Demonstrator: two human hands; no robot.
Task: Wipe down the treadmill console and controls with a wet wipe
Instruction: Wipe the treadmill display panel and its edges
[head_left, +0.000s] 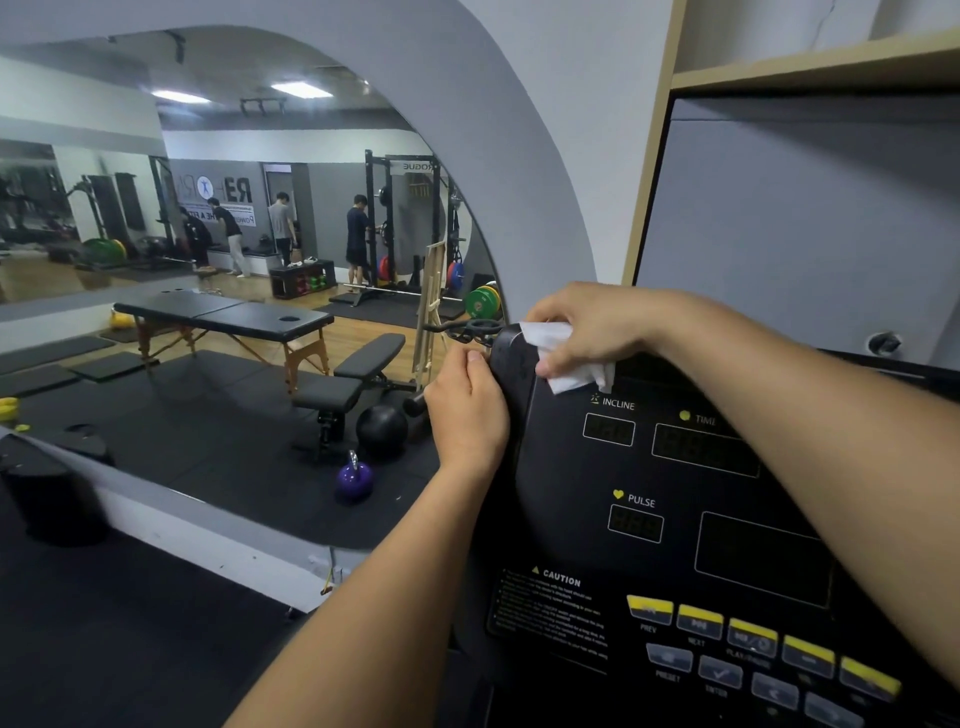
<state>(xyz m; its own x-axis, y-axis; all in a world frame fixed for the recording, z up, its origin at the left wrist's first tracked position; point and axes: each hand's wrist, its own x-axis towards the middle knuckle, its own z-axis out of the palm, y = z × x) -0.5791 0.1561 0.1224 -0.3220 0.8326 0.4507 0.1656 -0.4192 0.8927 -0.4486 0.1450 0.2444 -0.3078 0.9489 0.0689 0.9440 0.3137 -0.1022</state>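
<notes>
the right hand presses a bunched wet wipe, fingers curled over it, onto the upper left corner of the treadmill console. the left hand clasps the console's left edge to steady it. for good coverage, work downward in overlapping strokes toward the yellow control buttons, with light pressure over the displays.

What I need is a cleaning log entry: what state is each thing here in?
treadmill console: displays dark, nothing lit.
wet wipe: crumpled, pressed on the console's top left corner.
right hand: grips the wet wipe.
left hand: holds the console's left edge.
purple kettlebell: upright on floor mat.
</notes>
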